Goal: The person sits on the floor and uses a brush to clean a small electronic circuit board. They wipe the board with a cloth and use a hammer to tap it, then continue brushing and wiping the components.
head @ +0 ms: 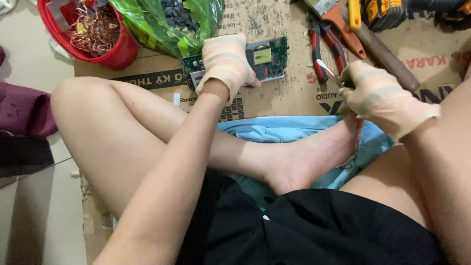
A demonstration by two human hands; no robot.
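I sit cross-legged on flattened cardboard. My left hand, in a pale glove, presses down on a green circuit board with a grey block and a yellow part on it. To the right, my gloved right hand is closed around a thin metal tool whose shiny tip points toward the board. The tool's handle is hidden inside my fist. My bare foot rests on a light blue cloth just below both hands.
A red basket of tangled copper wire sits far left, next to a green plastic bag holding dark parts. Red-handled pliers, a wooden-handled tool and a yellow-black power tool lie at the upper right.
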